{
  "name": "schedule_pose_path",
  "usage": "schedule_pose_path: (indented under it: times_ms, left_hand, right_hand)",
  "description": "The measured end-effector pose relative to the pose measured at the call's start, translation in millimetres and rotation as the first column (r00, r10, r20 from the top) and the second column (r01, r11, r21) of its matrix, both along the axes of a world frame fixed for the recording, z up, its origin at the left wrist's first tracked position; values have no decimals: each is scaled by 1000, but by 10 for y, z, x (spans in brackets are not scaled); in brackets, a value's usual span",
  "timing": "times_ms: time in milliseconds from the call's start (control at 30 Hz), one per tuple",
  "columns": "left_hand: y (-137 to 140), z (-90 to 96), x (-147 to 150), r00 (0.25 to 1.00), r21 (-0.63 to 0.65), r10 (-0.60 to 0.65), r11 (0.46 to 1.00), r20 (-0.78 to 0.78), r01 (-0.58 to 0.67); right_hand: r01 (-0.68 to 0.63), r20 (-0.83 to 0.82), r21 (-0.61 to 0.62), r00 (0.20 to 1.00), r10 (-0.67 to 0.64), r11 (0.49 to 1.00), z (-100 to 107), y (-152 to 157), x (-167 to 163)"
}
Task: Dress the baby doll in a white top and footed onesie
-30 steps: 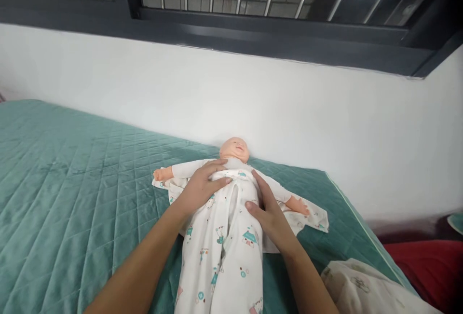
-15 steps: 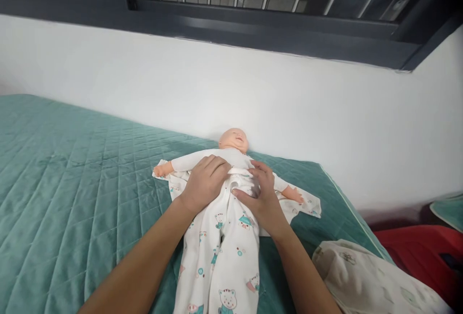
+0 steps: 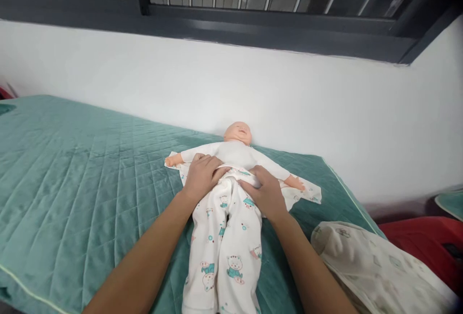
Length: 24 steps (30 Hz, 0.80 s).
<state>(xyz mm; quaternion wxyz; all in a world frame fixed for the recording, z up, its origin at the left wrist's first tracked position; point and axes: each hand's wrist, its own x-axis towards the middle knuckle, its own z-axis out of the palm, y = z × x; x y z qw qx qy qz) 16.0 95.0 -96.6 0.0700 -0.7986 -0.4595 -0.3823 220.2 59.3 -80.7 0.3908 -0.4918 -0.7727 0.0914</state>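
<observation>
A baby doll (image 3: 238, 133) lies on its back with arms spread, its head against the wall. White printed baby pants (image 3: 231, 251) cover its legs up to the waist. My left hand (image 3: 203, 176) is closed on the waistband's left side, fingers over the doll's belly. On the other side my right hand (image 3: 266, 192) grips the waistband between thumb and fingers; some fingertips are hidden in the cloth. An open printed baby shirt (image 3: 311, 193) is spread under the doll's arms and back. The doll's feet are not visible.
A green quilted mat (image 3: 108, 179) covers the bed, which meets the white wall (image 3: 162, 82) behind. A pale printed cloth (image 3: 372, 261) lies at the lower right, beside a red object (image 3: 423, 237). Above is a dark window frame (image 3: 253, 29).
My right hand's thumb has moved up from the front of the pants to the waistband, which now lies flatter across the belly. The view has shifted slightly.
</observation>
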Motion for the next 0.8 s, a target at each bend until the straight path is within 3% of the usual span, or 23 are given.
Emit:
schedule_pose_path:
  times_ms: [100, 333, 567, 667, 800]
  left_hand:
    - [-113, -53, -75, 997, -94, 35, 995, 66, -29]
    - [-481, -131, -216, 974, -306, 163, 946, 158, -108]
    - [-732, -144, -216, 912, -534, 219, 845, 347, 0]
    - [-746, -133, -208, 899, -564, 228, 826, 373, 25]
    - [-739, -135, -206, 914, -531, 220, 847, 341, -6]
  right_hand:
    - [25, 45, -28, 999, -24, 999, -41, 21, 27]
    - [77, 146, 34, 986, -81, 996, -111, 31, 103]
    - [67, 242, 220, 963, -121, 973, -162, -4, 120]
    - [50, 275, 301, 952, -137, 952, -169, -35, 117]
    - [33, 318, 359, 935, -156, 933, -172, -128, 114]
